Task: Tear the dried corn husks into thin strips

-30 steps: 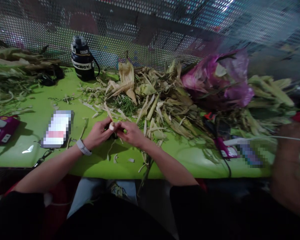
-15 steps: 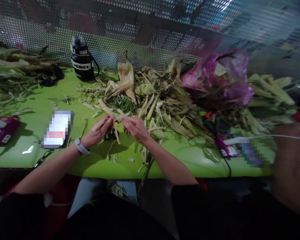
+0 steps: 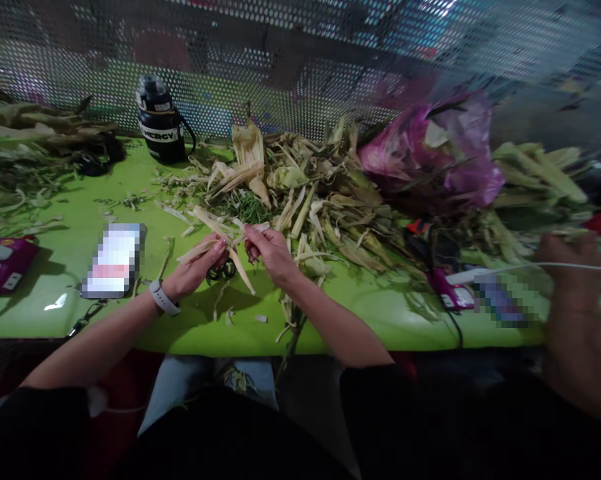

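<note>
Between my hands is a bundle of pale corn husk strips [image 3: 240,268], crossed over one another. My left hand [image 3: 200,267], with a white watch band [image 3: 163,297] on its wrist, is closed on the strips, thumb on top. My right hand [image 3: 271,253] pinches the end of a strip on the other side. Dark scissors handles [image 3: 222,271] lie on the green table [image 3: 190,333] just under my hands, partly hidden. Behind them sits a small heap of thin green strands [image 3: 250,207].
A heap of dry corn husks [image 3: 350,227] spreads behind and to the right, beside a pink plastic bag [image 3: 430,150]. A black bottle [image 3: 160,127] stands at the back. A phone [image 3: 113,260] lies left. At far right is another person's hand [image 3: 565,257].
My right hand has turned and curled slightly, still pinching a husk strip. A hanging strip between my hands has swung to the right. The left hand stays closed on the bundle.
</note>
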{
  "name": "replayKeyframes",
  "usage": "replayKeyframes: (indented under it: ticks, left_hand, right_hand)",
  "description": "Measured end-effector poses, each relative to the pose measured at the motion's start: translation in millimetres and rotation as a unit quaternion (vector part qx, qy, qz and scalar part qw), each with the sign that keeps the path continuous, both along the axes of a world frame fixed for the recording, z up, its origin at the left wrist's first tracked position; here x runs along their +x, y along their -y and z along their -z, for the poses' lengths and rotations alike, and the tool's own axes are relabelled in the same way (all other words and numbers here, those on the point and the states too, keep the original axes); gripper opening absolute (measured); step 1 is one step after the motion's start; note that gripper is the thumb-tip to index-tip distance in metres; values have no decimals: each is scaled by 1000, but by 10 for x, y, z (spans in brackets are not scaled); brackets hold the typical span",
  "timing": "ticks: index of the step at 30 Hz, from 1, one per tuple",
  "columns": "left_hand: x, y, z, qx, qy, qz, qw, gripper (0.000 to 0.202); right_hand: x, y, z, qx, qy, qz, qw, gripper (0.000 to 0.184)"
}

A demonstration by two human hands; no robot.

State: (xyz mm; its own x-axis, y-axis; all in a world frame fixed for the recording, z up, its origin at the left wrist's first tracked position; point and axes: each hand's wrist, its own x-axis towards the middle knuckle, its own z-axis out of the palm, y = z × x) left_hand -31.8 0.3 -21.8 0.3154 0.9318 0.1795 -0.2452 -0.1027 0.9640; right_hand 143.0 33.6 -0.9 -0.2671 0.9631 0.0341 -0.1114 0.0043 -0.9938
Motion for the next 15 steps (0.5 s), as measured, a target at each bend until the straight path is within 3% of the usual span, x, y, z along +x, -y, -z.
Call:
replayKeyframes:
  ticks: [7,12,15]
  left_hand:
    - [-21,26,-18,-35,-1,-5,999,36]
    - [-42,29,-123,24,-128,-12,991,32]
    - [-38,50,-183,21,-181,-16,983,34]
  right_hand:
    - [29,-2,-19,9,7,-15,1000,54]
    - [65,-26,-20,18,29,-7,999,54]
    - [78,-14,-20,42,45,-12,998,54]
